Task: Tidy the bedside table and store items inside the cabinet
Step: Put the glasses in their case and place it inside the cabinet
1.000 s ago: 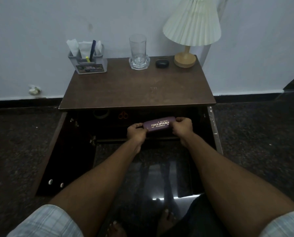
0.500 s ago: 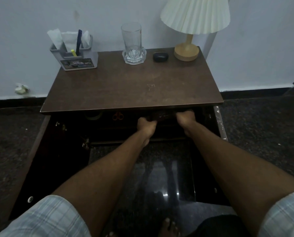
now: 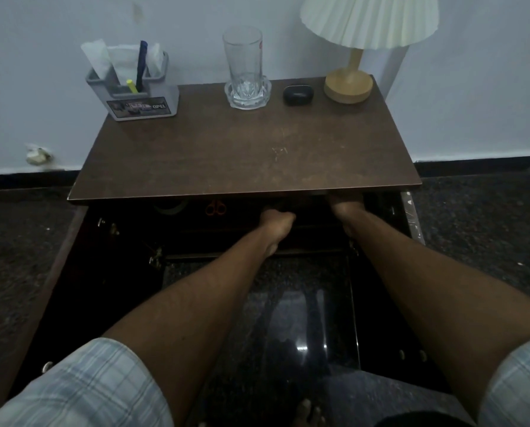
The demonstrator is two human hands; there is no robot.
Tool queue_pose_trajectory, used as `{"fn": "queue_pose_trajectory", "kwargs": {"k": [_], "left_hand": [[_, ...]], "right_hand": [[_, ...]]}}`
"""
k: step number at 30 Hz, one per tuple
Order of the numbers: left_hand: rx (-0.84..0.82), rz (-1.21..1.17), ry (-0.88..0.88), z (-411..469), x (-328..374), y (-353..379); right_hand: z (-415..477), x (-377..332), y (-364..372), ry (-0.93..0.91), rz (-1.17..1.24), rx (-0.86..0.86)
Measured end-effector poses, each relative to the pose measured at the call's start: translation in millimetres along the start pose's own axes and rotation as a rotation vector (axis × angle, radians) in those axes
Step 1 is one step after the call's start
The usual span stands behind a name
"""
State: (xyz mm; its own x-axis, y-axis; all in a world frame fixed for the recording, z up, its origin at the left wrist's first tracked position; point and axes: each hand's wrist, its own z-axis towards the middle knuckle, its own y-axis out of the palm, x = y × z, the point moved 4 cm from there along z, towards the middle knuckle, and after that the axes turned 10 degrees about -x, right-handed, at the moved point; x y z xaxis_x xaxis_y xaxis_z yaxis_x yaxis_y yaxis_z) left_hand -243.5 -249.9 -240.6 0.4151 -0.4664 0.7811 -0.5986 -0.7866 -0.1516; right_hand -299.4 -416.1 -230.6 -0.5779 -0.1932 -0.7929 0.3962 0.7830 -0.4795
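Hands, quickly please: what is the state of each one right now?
Left hand: fingers curled inside the dark cabinet; whether it holds anything cannot be told.
Right hand: fingers hidden under the tabletop; cannot be told.

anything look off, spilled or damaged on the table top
Nothing is spilled or tipped: the organiser, glass, black case and lamp stand in a row at the back. Only small pale scratches mark the table top.

Desk: dark brown top, lightly scratched, against the wall.
Cabinet: under the top, both doors swung wide, interior dim.
Scissors: orange handles, on the inner shelf.
Tape roll: just left of them.
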Motion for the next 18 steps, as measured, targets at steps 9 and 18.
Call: {"fn": "queue_pose_trajectory", "kwargs": {"k": [9,18], "left_hand": [[-0.026,0.087,0.033,-11,6,-1],[-0.041,0.094,0.090,-47,-5,-30]], "right_hand": [[-13,-2,0,-0.019,0.096,0.003],[-59,-5,-2,0.144,0.082,-0.109]]}}
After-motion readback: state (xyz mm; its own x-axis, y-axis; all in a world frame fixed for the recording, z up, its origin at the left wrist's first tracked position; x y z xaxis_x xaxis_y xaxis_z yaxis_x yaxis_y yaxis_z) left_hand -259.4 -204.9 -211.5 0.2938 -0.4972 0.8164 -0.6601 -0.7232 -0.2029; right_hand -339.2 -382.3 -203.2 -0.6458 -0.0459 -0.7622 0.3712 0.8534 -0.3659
